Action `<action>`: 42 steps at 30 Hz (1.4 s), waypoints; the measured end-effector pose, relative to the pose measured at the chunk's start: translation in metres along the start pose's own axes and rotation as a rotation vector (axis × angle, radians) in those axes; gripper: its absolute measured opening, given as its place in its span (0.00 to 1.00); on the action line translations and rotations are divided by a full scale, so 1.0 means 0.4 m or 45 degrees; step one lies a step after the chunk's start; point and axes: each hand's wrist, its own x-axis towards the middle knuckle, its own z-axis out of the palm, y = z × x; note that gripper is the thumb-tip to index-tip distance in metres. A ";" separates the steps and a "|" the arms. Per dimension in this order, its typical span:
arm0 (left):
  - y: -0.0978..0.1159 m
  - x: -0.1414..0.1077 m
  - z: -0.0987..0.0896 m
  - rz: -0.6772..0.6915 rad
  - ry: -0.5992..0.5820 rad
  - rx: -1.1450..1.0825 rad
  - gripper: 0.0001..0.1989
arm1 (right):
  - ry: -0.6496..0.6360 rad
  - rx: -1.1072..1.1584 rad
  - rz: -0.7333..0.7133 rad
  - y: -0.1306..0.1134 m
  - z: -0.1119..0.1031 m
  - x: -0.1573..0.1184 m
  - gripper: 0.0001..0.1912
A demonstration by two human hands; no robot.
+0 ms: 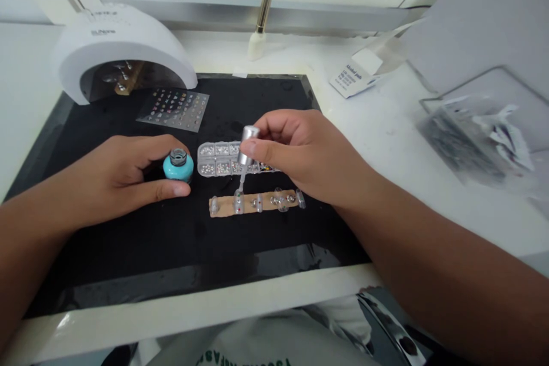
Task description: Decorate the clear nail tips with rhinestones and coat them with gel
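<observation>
My left hand is closed around a small turquoise nail polish bottle, whose neck is uncapped. Between the thumb and fingers of my right hand is the silver cap of a nail polish brush. The bristles point down and meet a clear false nail dotted with small coloured stones. That nail sits on a tan strip along with several other decorated false nails. Just behind the strip lies a clear compartment case of rhinestones, its right part hidden by my right hand.
A white nail lamp stands at the back left, with a strip of nails inside. A sticker sheet lies before it on the black mat. Behind are a gold-capped bottle, an alcohol pads box and, at right, a plastic bag.
</observation>
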 end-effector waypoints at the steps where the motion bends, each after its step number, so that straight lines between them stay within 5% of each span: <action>1: 0.000 0.000 0.000 0.008 0.002 0.003 0.15 | -0.004 0.014 0.004 0.000 -0.001 0.000 0.14; 42: -0.015 -0.001 0.010 0.073 0.050 -0.022 0.14 | 0.046 0.102 0.009 0.004 0.009 0.001 0.12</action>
